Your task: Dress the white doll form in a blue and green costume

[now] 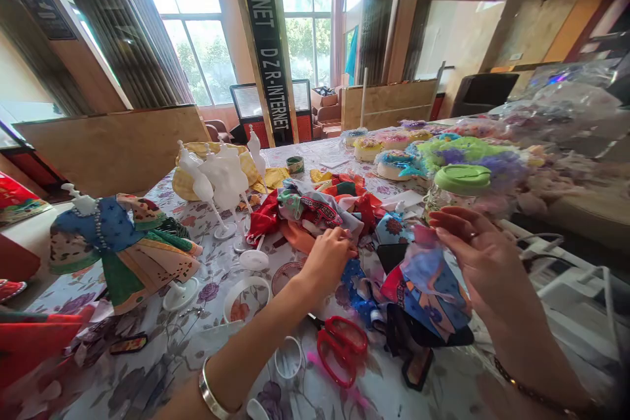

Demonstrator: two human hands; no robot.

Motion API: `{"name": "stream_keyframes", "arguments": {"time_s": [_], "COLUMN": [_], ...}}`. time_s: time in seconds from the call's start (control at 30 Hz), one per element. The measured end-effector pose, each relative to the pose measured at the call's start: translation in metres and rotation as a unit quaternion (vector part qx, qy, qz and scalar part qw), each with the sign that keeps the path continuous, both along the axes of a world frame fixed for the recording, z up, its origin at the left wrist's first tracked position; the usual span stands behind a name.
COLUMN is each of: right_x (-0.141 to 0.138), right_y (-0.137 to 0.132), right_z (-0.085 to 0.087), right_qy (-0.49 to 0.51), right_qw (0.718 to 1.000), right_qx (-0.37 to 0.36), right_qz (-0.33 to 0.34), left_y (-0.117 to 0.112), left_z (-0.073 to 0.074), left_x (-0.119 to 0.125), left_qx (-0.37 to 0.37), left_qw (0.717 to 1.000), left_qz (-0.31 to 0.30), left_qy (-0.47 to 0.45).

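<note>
My left hand reaches into a heap of small colourful doll clothes, its fingers curled closed on cloth. The fingertips are partly hidden. Below them lies a dark blue patterned cloth. My right hand has thumb and fingers together at the pink top of a small blue doll dress, which hangs down over a black flat object. Red-handled scissors lie in front, between my forearms. Another small blue garment sits just behind the dress.
White miniature mannequins stand behind the heap. A dressed mannequin is at left. White rings lie on the floral tablecloth. A green-lidded jar, decorated round boxes and plastic-wrapped items fill the right.
</note>
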State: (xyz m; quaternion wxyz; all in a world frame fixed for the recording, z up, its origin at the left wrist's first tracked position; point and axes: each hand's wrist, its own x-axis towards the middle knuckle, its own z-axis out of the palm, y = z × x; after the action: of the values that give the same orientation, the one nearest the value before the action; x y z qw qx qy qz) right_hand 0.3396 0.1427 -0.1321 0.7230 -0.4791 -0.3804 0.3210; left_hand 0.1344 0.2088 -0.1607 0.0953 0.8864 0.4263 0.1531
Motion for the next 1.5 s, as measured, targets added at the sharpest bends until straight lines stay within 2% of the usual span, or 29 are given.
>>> {"name": "stream_keyframes", "arguments": {"time_s": [0.1, 0.2, 0.3, 0.37, 0.43, 0.53, 0.57, 0.73, 0.83, 0.93, 1.0, 1.07, 1.17, 1.23, 1.33, 1.5], "right_x": [-0.003, -0.007, -0.013, -0.018, -0.024, -0.036, -0.041, -0.063, -0.067, -0.064, -0.06, -0.058, -0.057, -0.058, -0.059, -0.058], "right_y": [-0.001, -0.004, -0.011, -0.016, -0.019, -0.02, -0.02, -0.017, -0.014, -0.01, -0.009, -0.01, -0.014, -0.018, -0.024, -0.03], "right_z": [-0.004, -0.003, 0.001, 0.0, -0.004, -0.016, -0.02, -0.033, -0.036, -0.033, -0.029, -0.023, -0.015, -0.01, -0.001, 0.006], "right_qy": [-0.119, -0.212, -0.273, -0.334, -0.434, -0.577, -0.605, -0.68, -0.694, -0.698, -0.694, -0.666, -0.593, -0.555, -0.525, -0.488], "right_qw": [0.991, 0.963, 0.908, 0.865, 0.828, 0.78, 0.763, 0.663, 0.641, 0.641, 0.653, 0.694, 0.777, 0.812, 0.839, 0.869], "right_qx": [-0.046, -0.064, -0.078, -0.093, -0.102, -0.104, -0.111, -0.236, -0.249, -0.238, -0.219, -0.181, -0.097, -0.055, -0.014, 0.026], "right_qz": [0.038, 0.15, 0.307, 0.362, 0.34, 0.217, 0.196, 0.206, 0.213, 0.213, 0.209, 0.204, 0.189, 0.174, 0.141, 0.081], "left_y": [-0.009, -0.013, -0.012, -0.011, -0.01, -0.006, -0.005, -0.004, -0.006, -0.009, -0.01, -0.009, -0.007, -0.006, -0.006, -0.007], "left_z": [-0.004, -0.007, -0.008, -0.007, -0.006, -0.009, -0.01, -0.016, -0.016, -0.015, -0.014, -0.015, -0.016, -0.014, -0.007, 0.003], "left_x": [0.008, 0.01, 0.009, 0.008, 0.008, 0.008, 0.008, 0.008, 0.006, 0.003, 0.0, -0.003, -0.005, -0.006, -0.008, -0.008], "left_qx": [-0.013, -0.026, -0.032, -0.031, -0.031, -0.036, -0.037, -0.044, -0.05, -0.059, -0.065, -0.071, -0.074, -0.075, -0.082, -0.089], "left_qw": [0.998, 0.995, 0.996, 0.998, 0.999, 0.999, 0.998, 0.993, 0.99, 0.99, 0.99, 0.99, 0.989, 0.986, 0.977, 0.955], "left_qz": [-0.054, -0.081, -0.057, -0.024, 0.002, 0.025, 0.031, 0.044, 0.049, 0.049, 0.048, 0.047, 0.045, 0.045, 0.043, 0.053], "left_qy": [0.023, 0.048, 0.054, 0.038, 0.011, -0.032, -0.046, -0.105, -0.121, -0.122, -0.118, -0.113, -0.123, -0.145, -0.192, -0.28]}}
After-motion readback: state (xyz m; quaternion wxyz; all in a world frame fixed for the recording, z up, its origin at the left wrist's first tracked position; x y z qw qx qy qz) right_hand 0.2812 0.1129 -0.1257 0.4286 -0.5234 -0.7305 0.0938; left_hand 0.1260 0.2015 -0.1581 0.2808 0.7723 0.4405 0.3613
